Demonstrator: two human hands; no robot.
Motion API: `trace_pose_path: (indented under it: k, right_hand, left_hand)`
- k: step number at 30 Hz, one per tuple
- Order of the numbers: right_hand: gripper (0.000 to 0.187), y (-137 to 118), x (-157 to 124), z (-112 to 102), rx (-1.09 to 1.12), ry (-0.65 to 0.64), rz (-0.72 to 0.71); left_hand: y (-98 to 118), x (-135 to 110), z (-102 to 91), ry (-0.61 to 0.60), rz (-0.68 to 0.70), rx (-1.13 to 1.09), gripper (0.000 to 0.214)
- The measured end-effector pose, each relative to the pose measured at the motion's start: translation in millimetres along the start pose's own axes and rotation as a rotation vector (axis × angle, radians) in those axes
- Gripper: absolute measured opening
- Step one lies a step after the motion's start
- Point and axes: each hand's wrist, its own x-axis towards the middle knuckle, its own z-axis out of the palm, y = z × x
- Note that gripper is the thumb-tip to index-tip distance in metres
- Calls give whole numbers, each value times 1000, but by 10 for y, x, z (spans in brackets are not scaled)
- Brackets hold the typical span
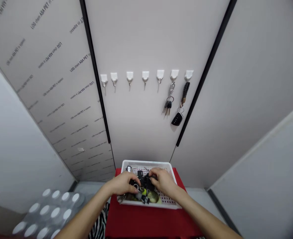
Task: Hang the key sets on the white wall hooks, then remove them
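Observation:
Both hands are inside a white plastic basket [146, 163] filled with keys, key rings and small dark items. My left hand [123, 183], at the basket's left side, has its thumb and fingers closed around a black piece beside a metal ring [136, 187]; it looks like a key fob, partly hidden by the fingers. My right hand [162, 181] reaches in from the right, fingers bent down and closed on a black item [147, 182] whose kind I cannot make out. Just below them lie a yellow-green piece [144, 192] and a round brassy object [153, 197].
The basket stands on a red surface [148, 220] against a pale panel. Several white hooks [145, 76] line the panel; a bunch of keys [168, 105] and a car key fob [177, 119] hang on the two rightmost. White-capped bottles [49, 210] stand lower left.

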Motion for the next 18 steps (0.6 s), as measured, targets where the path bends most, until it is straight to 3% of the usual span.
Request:
trace_pose_path:
  k: [3,6,9,12,18]
  right_hand:
    - [18,-106,-16,-31,69,62,-76]
    - [20,-227,-48,-27,204,38,-135]
    - [17,-298,-47,-10,339,0,-85]
    - [19,-320,5,-40,487,65,-6]
    - [15,-330,141,-261,664,132,70]
  left_hand:
    - [12,31,5,71,-27,-38,18]
    - [40,88,5,158,-48,-155,14]
    - [89,135,-23,232,-91,-378,16]
    - [167,170,-73,282,-81,-613,21]
    - [355,278,-149,271,-2,-894,25]
